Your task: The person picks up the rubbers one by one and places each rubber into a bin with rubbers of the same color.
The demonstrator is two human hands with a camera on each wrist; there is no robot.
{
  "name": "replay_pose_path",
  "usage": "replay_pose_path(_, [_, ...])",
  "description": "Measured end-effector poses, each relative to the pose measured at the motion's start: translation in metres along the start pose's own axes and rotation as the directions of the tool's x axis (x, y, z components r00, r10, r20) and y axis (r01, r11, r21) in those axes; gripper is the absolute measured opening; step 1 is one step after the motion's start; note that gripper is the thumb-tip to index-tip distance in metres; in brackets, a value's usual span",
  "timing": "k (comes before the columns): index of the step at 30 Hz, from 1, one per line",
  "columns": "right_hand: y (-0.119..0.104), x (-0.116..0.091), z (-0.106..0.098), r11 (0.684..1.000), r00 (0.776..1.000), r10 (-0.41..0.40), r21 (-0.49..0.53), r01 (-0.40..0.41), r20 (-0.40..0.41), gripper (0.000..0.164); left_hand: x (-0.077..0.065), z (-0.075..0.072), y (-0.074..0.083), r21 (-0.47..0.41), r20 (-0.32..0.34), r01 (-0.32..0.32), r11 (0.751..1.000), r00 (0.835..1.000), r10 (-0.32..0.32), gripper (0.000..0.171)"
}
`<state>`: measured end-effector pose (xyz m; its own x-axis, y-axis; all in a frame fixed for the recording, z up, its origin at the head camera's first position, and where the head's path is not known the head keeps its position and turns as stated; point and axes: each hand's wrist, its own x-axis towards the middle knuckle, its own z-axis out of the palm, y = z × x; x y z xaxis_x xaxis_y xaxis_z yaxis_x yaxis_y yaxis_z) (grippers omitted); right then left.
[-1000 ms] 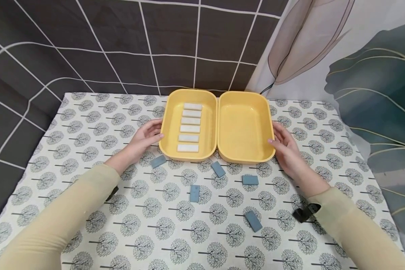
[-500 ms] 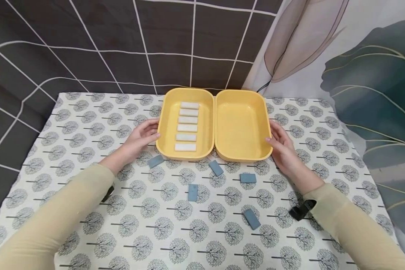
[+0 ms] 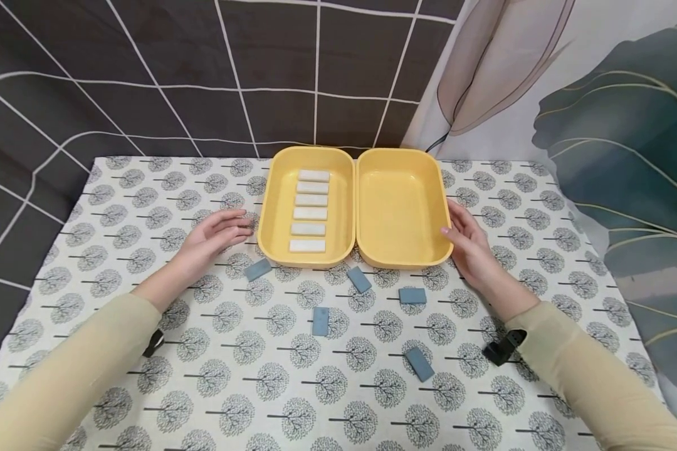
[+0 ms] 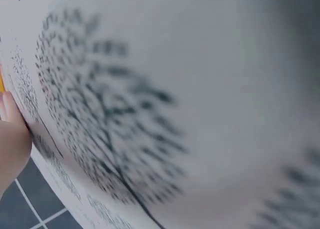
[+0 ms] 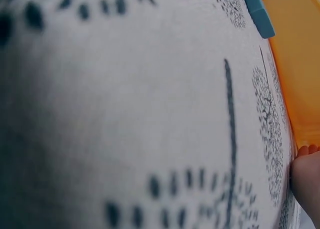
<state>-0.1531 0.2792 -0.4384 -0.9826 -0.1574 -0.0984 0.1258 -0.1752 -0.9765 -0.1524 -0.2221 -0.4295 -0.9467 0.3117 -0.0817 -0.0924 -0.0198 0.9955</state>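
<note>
Two yellow bins stand side by side at the back of the table in the head view. Inside the left bin [image 3: 265, 216], several white blocks [image 3: 309, 213] lie in a column; the bare floor of the right bin [image 3: 404, 213] shows. My left hand [image 3: 211, 238] is just left of the left bin, apart from it, fingers loosely extended and holding nothing. At the right bin's outer wall, my right hand [image 3: 472, 254] holds on with the thumb at the rim and fingers along the outside. In the right wrist view, its fingertips [image 5: 309, 150] meet the yellow wall.
Several blue blocks lie scattered before the bins: one near the left hand [image 3: 257, 269], others at the centre [image 3: 320, 321], near the right bin [image 3: 412, 296] and toward the front [image 3: 419, 364]. A tree-print cloth [image 3: 225, 388] covers the table; a dark tiled backdrop [image 3: 282, 119] stands behind.
My left hand has let go of the left bin and drawn back to the left. My right hand stays at the right bin. The whole head view has shifted slightly.
</note>
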Motion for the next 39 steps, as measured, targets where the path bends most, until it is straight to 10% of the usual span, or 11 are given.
replay_pose_path(12, [0.001,0.0,0.0,0.999,1.0,-0.012,0.03,0.012,0.006,0.066,-0.035,0.007,0.01,0.391,-0.079,0.075,0.917,0.996,-0.048,0.041])
replay_pose_path(39, [0.002,0.0,-0.001,1.0,1.0,-0.01,0.013,0.01,0.002,0.064,-0.035,0.035,0.005,0.669,-0.006,0.016,0.743,1.0,-0.017,0.037])
